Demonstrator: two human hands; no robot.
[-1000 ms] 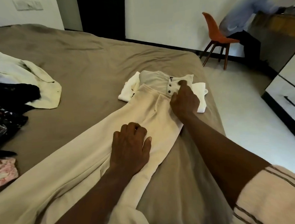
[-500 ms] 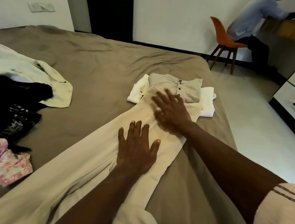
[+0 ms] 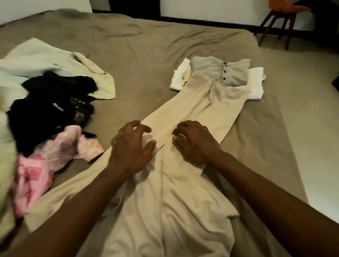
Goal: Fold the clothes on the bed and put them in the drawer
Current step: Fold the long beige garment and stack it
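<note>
a long beige garment lies stretched along the bed, its far end resting on a small stack of folded clothes near the bed's right edge and its near end rumpled toward the camera. both hands press down on its middle: the left hand with fingers curled and spread, bunching a little cloth under the fingertips, the right hand beside it with fingers bent onto the fabric; neither clearly has the cloth pinched, so whether either grip is closed on it cannot be told. the stack holds a grey buttoned top, with three dark buttons showing, on top of white folded cloth. to the left sits an unfolded heap: a cream garment, black clothing with a small white label whose writing is too small to read, and a pink patterned piece. beyond the bed's far right corner stands one orange chair on dark wooden legs.
</note>
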